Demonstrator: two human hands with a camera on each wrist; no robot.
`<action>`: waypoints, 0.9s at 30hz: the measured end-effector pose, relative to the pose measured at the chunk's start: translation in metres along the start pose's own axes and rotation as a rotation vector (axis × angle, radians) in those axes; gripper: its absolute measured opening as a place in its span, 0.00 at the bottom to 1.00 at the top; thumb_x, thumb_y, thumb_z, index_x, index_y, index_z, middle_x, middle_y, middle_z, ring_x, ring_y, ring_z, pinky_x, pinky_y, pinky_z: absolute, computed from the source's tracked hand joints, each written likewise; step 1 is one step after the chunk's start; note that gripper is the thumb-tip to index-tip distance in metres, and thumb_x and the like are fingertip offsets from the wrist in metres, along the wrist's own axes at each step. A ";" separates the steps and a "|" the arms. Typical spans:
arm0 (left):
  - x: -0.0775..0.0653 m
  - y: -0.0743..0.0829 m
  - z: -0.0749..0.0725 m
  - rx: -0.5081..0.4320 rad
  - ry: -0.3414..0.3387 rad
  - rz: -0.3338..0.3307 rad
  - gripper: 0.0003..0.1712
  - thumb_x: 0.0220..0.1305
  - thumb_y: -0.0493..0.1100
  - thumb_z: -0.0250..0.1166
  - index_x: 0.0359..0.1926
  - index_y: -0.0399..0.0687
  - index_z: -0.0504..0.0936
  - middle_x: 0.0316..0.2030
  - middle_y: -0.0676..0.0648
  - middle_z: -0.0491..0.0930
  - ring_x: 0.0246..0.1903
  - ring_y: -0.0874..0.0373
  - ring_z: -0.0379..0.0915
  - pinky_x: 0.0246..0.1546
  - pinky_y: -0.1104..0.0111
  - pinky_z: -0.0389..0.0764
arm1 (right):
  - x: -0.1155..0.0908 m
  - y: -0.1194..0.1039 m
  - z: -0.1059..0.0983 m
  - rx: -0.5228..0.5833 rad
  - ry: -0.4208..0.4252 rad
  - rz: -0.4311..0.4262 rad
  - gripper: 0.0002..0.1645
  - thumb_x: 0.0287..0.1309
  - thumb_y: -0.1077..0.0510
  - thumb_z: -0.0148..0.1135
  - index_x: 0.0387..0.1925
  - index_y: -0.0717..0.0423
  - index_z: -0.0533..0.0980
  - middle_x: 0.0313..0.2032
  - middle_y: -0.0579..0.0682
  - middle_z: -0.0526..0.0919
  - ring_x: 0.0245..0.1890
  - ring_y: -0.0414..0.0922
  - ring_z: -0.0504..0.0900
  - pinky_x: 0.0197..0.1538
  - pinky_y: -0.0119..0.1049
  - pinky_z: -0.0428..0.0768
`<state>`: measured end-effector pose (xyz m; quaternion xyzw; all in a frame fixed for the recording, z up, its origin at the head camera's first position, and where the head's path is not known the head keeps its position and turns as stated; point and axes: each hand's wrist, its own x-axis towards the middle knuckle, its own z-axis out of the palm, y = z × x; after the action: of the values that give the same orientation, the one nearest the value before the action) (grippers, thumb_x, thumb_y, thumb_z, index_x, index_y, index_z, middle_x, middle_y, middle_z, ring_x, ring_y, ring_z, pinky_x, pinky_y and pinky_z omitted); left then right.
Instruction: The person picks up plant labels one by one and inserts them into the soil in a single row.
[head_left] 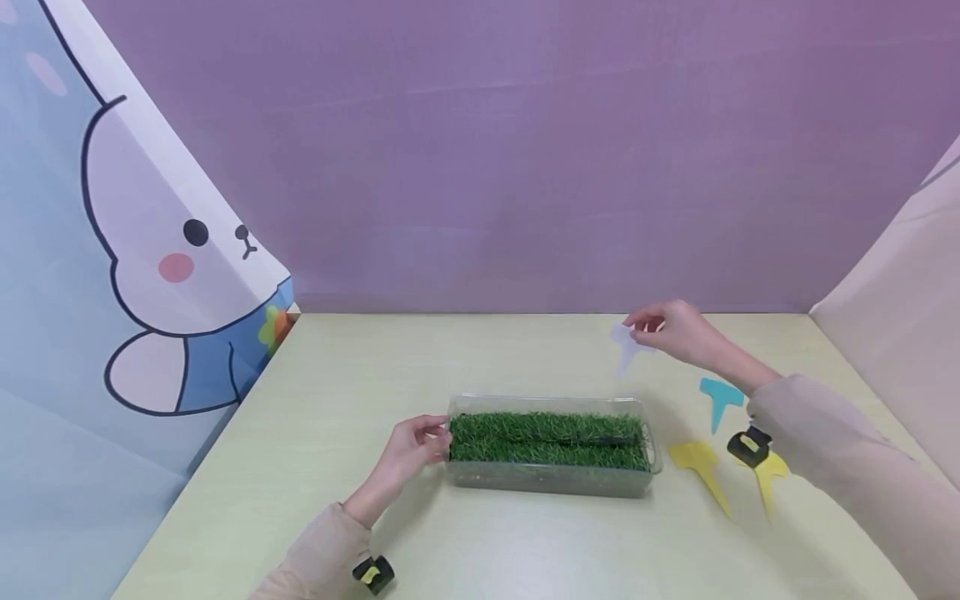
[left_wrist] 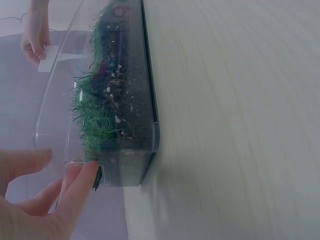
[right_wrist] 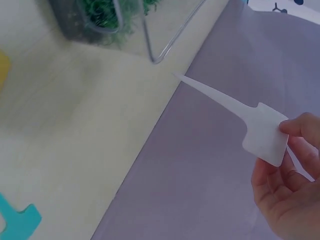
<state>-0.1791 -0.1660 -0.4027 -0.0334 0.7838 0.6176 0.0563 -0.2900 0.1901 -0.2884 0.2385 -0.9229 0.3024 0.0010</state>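
The white tag (right_wrist: 262, 132) is pinched by its broad head between the thumb and fingers of the right hand (head_left: 678, 333), the grip closed to the tag's thinness, above and beyond the tub's far right corner. From that grip its long axis runs along the spike, whose free tip points down and toward the tub (head_left: 551, 479). The right hand is nearer the tag; the left hand (head_left: 408, 457) holds the tub's left end with bent fingers. Grass (head_left: 547, 427) fills the tub; right of it lie a teal tag (head_left: 720, 398) and two yellow tags (head_left: 696, 457).
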 end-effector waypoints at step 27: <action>-0.002 0.001 0.000 -0.005 0.016 -0.002 0.19 0.54 0.30 0.58 0.48 0.25 0.71 0.33 0.40 0.75 0.29 0.53 0.75 0.32 0.61 0.82 | 0.013 -0.061 0.039 0.058 -0.062 -0.191 0.09 0.49 0.67 0.57 0.35 0.62 0.79 0.23 0.46 0.77 0.24 0.41 0.72 0.22 0.30 0.72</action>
<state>-0.1772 -0.1652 -0.4013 -0.0390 0.7826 0.6192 0.0506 -0.2694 0.1197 -0.2843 0.3346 -0.8863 0.3201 -0.0057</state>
